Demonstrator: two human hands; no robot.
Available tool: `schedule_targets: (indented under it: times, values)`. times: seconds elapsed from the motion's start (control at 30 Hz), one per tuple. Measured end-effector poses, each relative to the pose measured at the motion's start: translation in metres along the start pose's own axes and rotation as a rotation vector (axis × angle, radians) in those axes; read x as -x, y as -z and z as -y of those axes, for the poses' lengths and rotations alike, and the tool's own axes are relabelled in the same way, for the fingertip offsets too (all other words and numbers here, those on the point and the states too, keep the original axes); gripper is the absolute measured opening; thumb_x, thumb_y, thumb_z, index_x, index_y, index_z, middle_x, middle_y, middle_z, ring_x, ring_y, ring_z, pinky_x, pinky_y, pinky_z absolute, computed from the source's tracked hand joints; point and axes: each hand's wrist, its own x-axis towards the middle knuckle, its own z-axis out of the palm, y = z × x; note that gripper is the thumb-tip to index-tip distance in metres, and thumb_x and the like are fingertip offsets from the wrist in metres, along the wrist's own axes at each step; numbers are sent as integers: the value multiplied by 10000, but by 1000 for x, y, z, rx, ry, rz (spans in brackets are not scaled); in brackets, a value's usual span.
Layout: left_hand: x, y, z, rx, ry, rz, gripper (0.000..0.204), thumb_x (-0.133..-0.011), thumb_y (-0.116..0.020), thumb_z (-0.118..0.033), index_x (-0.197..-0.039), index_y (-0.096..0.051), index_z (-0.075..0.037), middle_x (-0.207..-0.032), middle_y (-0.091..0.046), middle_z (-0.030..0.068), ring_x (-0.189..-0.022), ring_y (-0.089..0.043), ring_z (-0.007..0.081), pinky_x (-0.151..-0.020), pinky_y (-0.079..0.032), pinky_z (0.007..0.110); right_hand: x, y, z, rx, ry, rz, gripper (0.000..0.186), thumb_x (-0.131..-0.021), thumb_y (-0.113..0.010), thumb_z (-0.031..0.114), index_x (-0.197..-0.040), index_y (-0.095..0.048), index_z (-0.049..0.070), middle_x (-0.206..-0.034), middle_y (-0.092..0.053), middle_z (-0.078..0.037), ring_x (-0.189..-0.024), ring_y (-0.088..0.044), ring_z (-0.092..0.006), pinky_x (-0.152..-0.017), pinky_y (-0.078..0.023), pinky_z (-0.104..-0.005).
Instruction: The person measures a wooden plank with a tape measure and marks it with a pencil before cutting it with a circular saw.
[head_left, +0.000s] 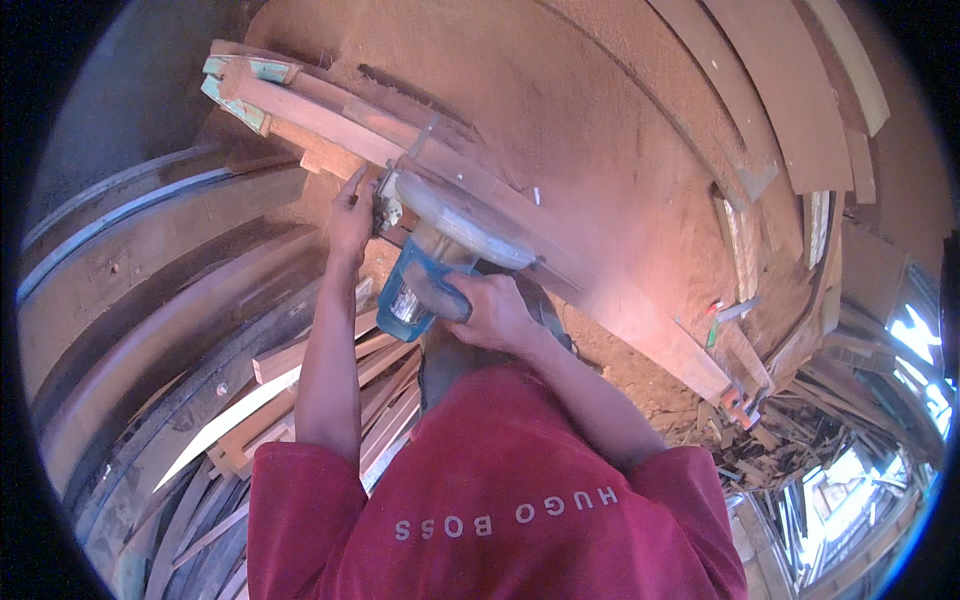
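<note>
A blue circular saw point(410, 290) with a pale, dusty blade guard rests on a long reddish wooden plank point(640, 335). My right hand point(492, 312) is closed around the saw's rear handle. At the front of the saw, beside its metal base plate point(388, 205), is my left hand point(350, 222). Its index finger points along the plank's near edge, and the other fingers curl in at the base plate, partly hidden. Fine dust hazes the plank to the right of the saw.
A green-edged block point(235, 95) sits at the plank's far left end, and an orange clamp point(740, 408) at its right end. Loose boards point(330, 400) are heaped by my left arm. Curved boards point(770, 90) lie at the upper right, above offcuts point(800, 430).
</note>
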Motion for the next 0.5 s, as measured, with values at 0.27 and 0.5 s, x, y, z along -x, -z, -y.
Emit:
schedule_targets:
  times: [0.27,0.5]
  values:
    - [0,10,-21,-79,59,-19,416,-1038,-542,-208,-1441,-556,-105,-1015,-682,53,-840,-605,109,-755,-530,281,-13,-2,11,-23,3,-26,327,-753,-737,221,-1038,-648,86,-870,-698,-196,-817,-677,-406,-729,-538,-489]
    - [-16,23,-12,30,9,-41,442,-995,-611,-248,-1412,-588,-102,-799,-621,30,-683,-549,83,-610,-479,267,-31,-3,23,-31,-5,-7,385,-746,-756,241,-1070,-645,65,-888,-699,-202,-846,-678,-408,-748,-542,-487]
